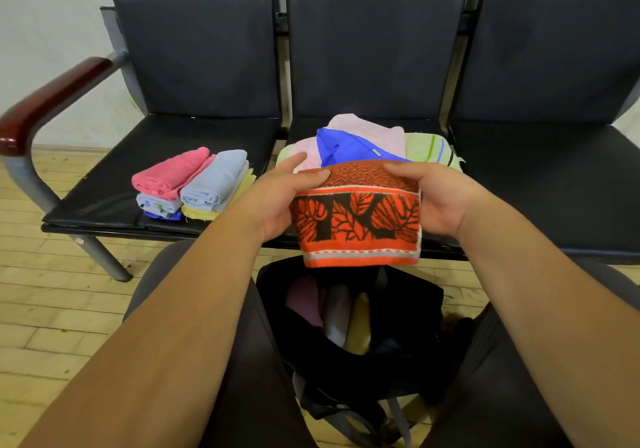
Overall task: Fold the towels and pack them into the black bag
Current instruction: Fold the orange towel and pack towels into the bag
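Armrest (45,101), dark red wood on a grey frame, far left of the orange towel (356,222). Left seat (104,188), black padding, left of the orange towel, carries the folded stack: pink towel (169,174) and light blue towel (214,181) side by side on top, touching. Under them are another pale blue one, a yellow towel (201,212) and a dark blue towel (162,215) at the bottom. The stack is well apart from the orange towel.

Left hand (277,201) grips the orange towel's left end, thumb laid along the top edge, fingers curled behind; one finger sticks out past the towel's far side.

The orange towel is folded into a thick block with a leaf pattern in black and a white-grey border. It is held in the air between both hands.

Just behind the orange towel, on the middle seat (304,125), is a loose pile: pale pink towel (367,129), bright blue towel (346,149) on it, and green striped towel (426,148) at the pile's right side. None of these is folded.

Black bag (398,361) sits directly below the orange towel, on the wooden floor (52,309) between the person's legs (242,343), mouth open. Inside it stand rolled or folded towels: purple, white, yellow, side by side.

Right hand (436,201) grips the orange towel's right end, thumb on the top edge, fingers wrapped behind.

Right seat (536,177), black, is to the right of the orange towel.
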A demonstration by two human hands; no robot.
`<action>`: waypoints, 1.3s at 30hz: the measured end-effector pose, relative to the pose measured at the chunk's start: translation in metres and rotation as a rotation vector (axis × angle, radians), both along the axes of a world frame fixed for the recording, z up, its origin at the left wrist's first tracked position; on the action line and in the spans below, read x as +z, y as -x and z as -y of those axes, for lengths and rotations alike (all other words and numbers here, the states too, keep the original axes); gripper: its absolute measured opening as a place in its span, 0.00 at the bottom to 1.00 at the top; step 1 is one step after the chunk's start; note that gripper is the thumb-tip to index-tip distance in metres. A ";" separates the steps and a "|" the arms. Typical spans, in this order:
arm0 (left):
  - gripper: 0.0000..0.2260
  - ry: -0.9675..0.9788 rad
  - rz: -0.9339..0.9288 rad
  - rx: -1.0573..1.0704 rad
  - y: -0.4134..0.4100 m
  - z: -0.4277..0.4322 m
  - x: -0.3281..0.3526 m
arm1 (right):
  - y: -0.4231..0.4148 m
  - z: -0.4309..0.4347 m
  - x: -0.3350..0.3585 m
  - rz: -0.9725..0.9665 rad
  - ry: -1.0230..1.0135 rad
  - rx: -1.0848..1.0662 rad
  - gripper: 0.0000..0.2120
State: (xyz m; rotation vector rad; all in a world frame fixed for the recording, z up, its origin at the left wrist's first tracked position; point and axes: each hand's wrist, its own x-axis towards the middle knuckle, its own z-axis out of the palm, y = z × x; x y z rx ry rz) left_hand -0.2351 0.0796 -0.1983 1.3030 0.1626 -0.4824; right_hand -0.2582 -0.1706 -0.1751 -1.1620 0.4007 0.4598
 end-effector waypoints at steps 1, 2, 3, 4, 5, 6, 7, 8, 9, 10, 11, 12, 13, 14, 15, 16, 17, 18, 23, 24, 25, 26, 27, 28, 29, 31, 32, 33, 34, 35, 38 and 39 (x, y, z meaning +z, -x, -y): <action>0.31 0.006 0.040 0.030 -0.002 -0.001 -0.001 | 0.000 0.001 -0.001 0.010 0.038 0.041 0.13; 0.32 0.005 0.085 0.037 -0.002 -0.001 -0.001 | -0.001 0.001 -0.002 0.025 0.093 0.044 0.12; 0.32 -0.021 0.137 0.042 -0.003 -0.001 -0.002 | -0.001 0.001 -0.003 0.048 0.168 0.020 0.12; 0.31 -0.061 0.196 0.048 -0.003 -0.001 -0.003 | -0.002 0.001 -0.005 0.082 0.254 -0.011 0.14; 0.29 -0.129 0.252 0.055 -0.004 -0.001 -0.005 | -0.003 0.001 -0.009 0.121 0.351 -0.046 0.17; 0.28 -0.202 0.303 0.055 -0.004 -0.001 -0.005 | -0.004 0.002 -0.011 0.178 0.453 -0.063 0.22; 0.27 -0.299 0.349 0.044 -0.004 -0.001 -0.005 | -0.003 0.002 -0.013 0.238 0.528 -0.083 0.27; 0.27 -0.419 0.396 0.022 -0.002 -0.001 -0.004 | -0.003 0.002 -0.015 0.281 0.553 -0.099 0.30; 0.27 -0.547 0.441 -0.012 -0.001 0.000 -0.004 | -0.005 0.002 -0.018 0.316 0.530 -0.091 0.30; 0.29 -0.657 0.481 -0.042 0.000 0.000 -0.003 | -0.006 0.003 -0.020 0.351 0.505 -0.052 0.27; 0.31 -0.731 0.513 -0.066 0.002 0.001 -0.002 | -0.006 0.002 -0.020 0.390 0.502 -0.003 0.23; 0.33 -0.784 0.541 -0.086 0.004 0.003 0.001 | -0.006 0.001 -0.020 0.417 0.540 0.044 0.22; 0.34 -0.830 0.561 -0.104 0.006 0.005 0.003 | -0.005 0.000 -0.019 0.437 0.617 0.100 0.23; 0.35 -0.871 0.578 -0.114 0.007 0.005 0.004 | -0.002 -0.002 -0.016 0.455 0.732 0.159 0.26; 0.36 -0.903 0.589 -0.117 0.006 0.005 0.003 | 0.000 -0.005 -0.015 0.470 0.875 0.204 0.29; 0.35 -0.935 0.600 -0.113 0.005 0.005 0.001 | 0.003 -0.008 -0.012 0.498 1.005 0.232 0.28; 0.34 -0.961 0.609 -0.100 0.004 0.005 0.000 | 0.005 -0.012 -0.012 0.532 1.111 0.235 0.25; 0.32 -0.985 0.616 -0.077 0.005 0.005 -0.002 | 0.005 -0.015 -0.011 0.562 1.165 0.209 0.21; 0.13 -0.965 0.592 0.019 0.000 0.000 -0.004 | 0.000 -0.018 -0.019 0.564 1.251 0.134 0.10; 0.10 -0.959 0.590 0.021 -0.004 -0.004 -0.004 | -0.001 -0.016 -0.018 0.528 1.209 0.127 0.09; 0.10 -0.943 0.588 0.014 -0.007 -0.007 -0.004 | -0.002 -0.013 -0.016 0.484 1.127 0.120 0.09; 0.10 -0.905 0.565 -0.003 -0.008 -0.010 -0.004 | -0.002 -0.010 -0.013 0.437 1.016 0.120 0.08; 0.10 -0.846 0.525 -0.036 -0.008 -0.012 -0.003 | -0.003 -0.007 -0.012 0.394 0.894 0.129 0.09; 0.10 -0.785 0.468 -0.069 -0.007 -0.013 -0.002 | -0.004 -0.004 -0.010 0.349 0.788 0.145 0.10; 0.10 -0.725 0.410 -0.088 -0.007 -0.014 -0.002 | -0.004 -0.001 -0.009 0.312 0.701 0.161 0.12; 0.12 -0.585 0.314 -0.085 -0.004 -0.013 -0.002 | -0.002 0.001 -0.008 0.249 0.558 0.165 0.13; 0.14 -0.483 0.269 -0.062 -0.001 -0.010 0.001 | 0.000 0.000 -0.006 0.219 0.492 0.145 0.12; 0.16 -0.367 0.219 -0.029 0.000 -0.007 0.004 | 0.001 -0.001 -0.003 0.189 0.422 0.102 0.13; 0.18 -0.242 0.164 0.001 0.002 -0.004 0.008 | 0.002 -0.002 0.000 0.158 0.327 0.045 0.15; 0.19 -0.125 0.104 0.021 0.004 -0.003 0.013 | 0.001 -0.001 0.002 0.128 0.206 -0.007 0.16; 0.20 -0.015 -0.049 -0.054 0.008 -0.003 0.022 | 0.005 0.005 0.005 0.061 0.007 0.050 0.20; 0.18 -0.042 -0.090 -0.119 0.009 -0.004 0.020 | 0.008 0.005 0.001 0.029 0.031 0.137 0.20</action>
